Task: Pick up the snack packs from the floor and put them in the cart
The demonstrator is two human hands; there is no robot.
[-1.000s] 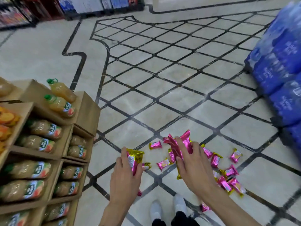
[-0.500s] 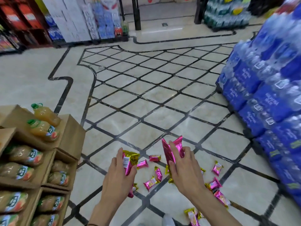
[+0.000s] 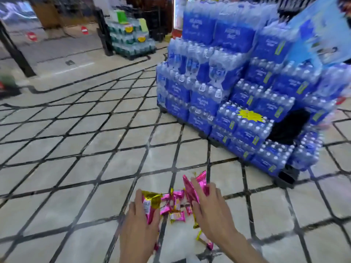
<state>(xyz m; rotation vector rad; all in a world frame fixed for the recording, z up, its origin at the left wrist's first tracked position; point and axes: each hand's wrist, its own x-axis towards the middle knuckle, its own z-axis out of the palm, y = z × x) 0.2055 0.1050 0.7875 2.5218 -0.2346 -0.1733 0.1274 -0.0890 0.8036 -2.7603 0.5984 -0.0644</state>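
My left hand (image 3: 139, 223) grips a pink and gold snack pack (image 3: 151, 205), held upright at the bottom middle of the view. My right hand (image 3: 210, 207) grips several pink snack packs (image 3: 195, 184) that stick up above its fingers. Between and below my hands, several more pink and gold snack packs (image 3: 175, 205) lie scattered on the tiled floor (image 3: 95, 149). One more snack pack (image 3: 204, 239) lies under my right wrist. No cart is in view.
A tall stack of blue bottled-water packs (image 3: 237, 92) on a dark pallet stands at the right. A second pallet of bottled water (image 3: 131, 38) stands at the back. A dark post (image 3: 13, 48) rises at the far left.
The view has swung up and to the right: the juice shelves at the left are gone and the water stack fills the right. Both hands keep their packs.
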